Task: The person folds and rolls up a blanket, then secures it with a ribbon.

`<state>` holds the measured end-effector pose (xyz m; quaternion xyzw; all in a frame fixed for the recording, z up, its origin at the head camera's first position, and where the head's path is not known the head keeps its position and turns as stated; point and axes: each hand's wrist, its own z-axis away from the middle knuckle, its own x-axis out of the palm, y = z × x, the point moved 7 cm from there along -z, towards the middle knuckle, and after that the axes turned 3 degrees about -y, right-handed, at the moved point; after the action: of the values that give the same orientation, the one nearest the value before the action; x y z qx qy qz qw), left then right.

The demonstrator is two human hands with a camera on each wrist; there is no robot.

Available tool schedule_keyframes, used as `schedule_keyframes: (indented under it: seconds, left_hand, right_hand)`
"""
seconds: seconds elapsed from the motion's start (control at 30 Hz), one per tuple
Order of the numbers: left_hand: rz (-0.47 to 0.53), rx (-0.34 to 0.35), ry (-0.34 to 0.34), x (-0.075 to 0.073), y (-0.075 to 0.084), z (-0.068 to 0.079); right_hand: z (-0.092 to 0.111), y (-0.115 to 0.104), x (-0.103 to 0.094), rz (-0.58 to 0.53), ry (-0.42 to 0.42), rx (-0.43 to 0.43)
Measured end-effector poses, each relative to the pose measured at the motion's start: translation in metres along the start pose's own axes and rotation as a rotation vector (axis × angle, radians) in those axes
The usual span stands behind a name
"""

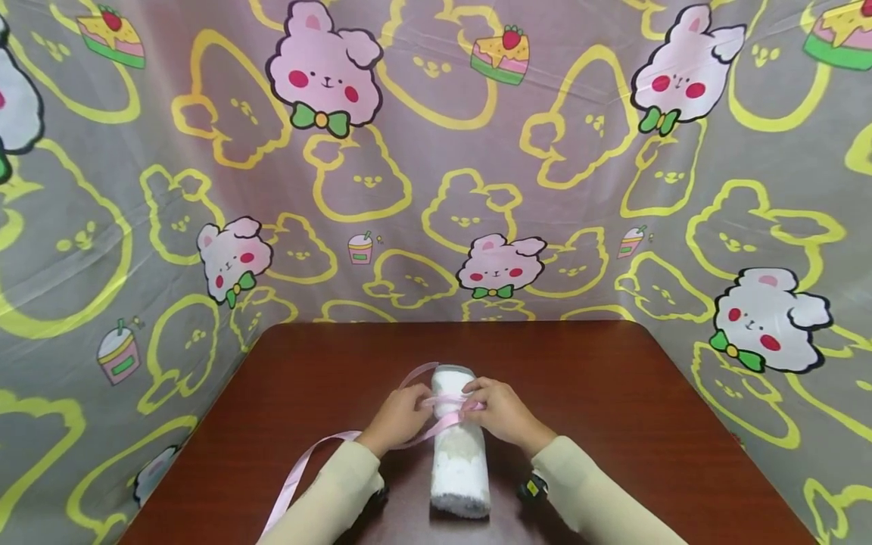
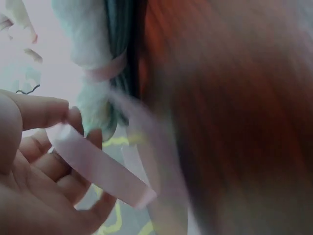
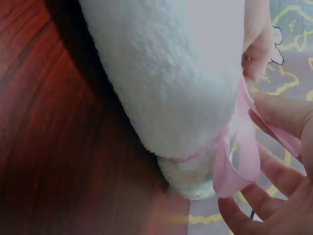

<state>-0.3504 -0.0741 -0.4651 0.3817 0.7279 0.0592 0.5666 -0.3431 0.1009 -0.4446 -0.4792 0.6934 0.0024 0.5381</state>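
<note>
A rolled white fluffy towel point(image 1: 461, 473) lies lengthwise on the table, with a pink ribbon point(image 1: 447, 421) wrapped around it near its far end. On the roll's left side my left hand point(image 1: 398, 416) pinches a length of ribbon between thumb and forefinger; the left wrist view shows that ribbon point(image 2: 98, 164) looping over the fingers. From the right, my right hand point(image 1: 507, 412) pinches another part of the ribbon with thumb and forefinger. A ribbon loop point(image 3: 239, 178) hangs by its other fingers. In the left wrist view the towel point(image 2: 90, 36) also shows a green part.
A long ribbon tail point(image 1: 294, 481) trails off to the left past the left sleeve point(image 1: 334, 492). The brown wooden table point(image 1: 586, 378) has a patterned cloth point(image 1: 422, 159) hanging behind it and at both sides. A small black device point(image 1: 533, 487) sits at the right wrist.
</note>
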Motion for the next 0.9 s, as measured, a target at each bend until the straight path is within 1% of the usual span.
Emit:
schedule_keyframes:
  seconds: [0.07, 0.13, 0.27, 0.33, 0.43, 0.57, 0.7, 0.8, 0.9]
  left_hand:
    - [0.021, 0.009, 0.008, -0.007, 0.0, 0.001]
    - [0.034, 0.006, 0.014, -0.014, -0.001, 0.003]
    - [0.02, 0.004, 0.043, -0.03, -0.005, 0.007]
    - [0.006, -0.005, 0.05, -0.036, -0.01, 0.01]
    - [0.001, -0.022, 0.045, -0.046, -0.018, 0.017]
    - [0.005, -0.045, 0.017, -0.061, -0.025, 0.027]
    - [0.021, -0.067, -0.014, -0.076, -0.035, 0.037]
    - [0.031, -0.092, -0.018, -0.085, -0.043, 0.044]
    - [0.038, -0.106, -0.005, -0.09, -0.048, 0.051]
  right_hand:
    - [-0.001, 0.0, -0.002, 0.006, 0.014, -0.016]
    - [-0.002, -0.001, -0.003, 0.036, 0.008, -0.037]
    - [-0.003, -0.004, -0.003, 0.127, -0.029, -0.08]
    - [-0.004, -0.003, -0.002, 0.159, -0.035, -0.085]
    - [-0.006, 0.0, -0.003, 0.171, -0.027, -0.036]
    - [-0.009, 0.006, -0.003, 0.161, -0.029, 0.048]
    - [-0.01, 0.008, -0.002, 0.183, -0.038, 0.085]
    - [-0.012, 0.006, -0.001, 0.212, -0.039, 0.074]
    - [-0.013, 0.0, 0.0, 0.213, -0.053, 0.031]
